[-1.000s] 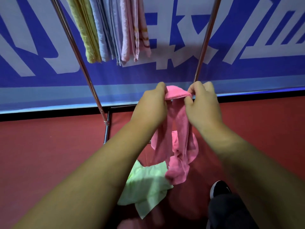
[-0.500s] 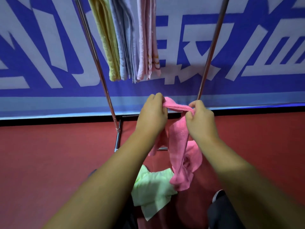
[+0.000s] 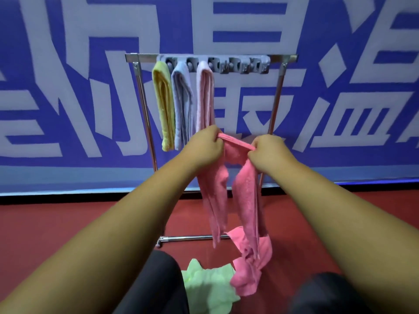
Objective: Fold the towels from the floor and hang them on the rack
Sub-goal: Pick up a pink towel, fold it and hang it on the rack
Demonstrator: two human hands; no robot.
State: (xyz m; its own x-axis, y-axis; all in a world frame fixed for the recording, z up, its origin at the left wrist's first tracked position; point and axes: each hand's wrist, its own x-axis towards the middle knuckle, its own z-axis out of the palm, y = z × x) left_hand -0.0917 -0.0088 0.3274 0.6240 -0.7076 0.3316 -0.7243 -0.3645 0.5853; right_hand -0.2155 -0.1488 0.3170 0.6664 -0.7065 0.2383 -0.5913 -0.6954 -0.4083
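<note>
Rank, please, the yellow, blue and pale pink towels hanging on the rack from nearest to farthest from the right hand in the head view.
From the right hand, gripping the bright pink towel:
1. Pale pink towel, rightmost of the three hanging.
2. Blue towel, in the middle.
3. Yellow towel, leftmost, by the left post of the rack.

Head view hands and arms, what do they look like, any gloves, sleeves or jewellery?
The left hand and right hand are bare: no gloves, rings or watch visible. The left forearm and right forearm show no sleeve. Dark trousers cover the knees below.
</note>
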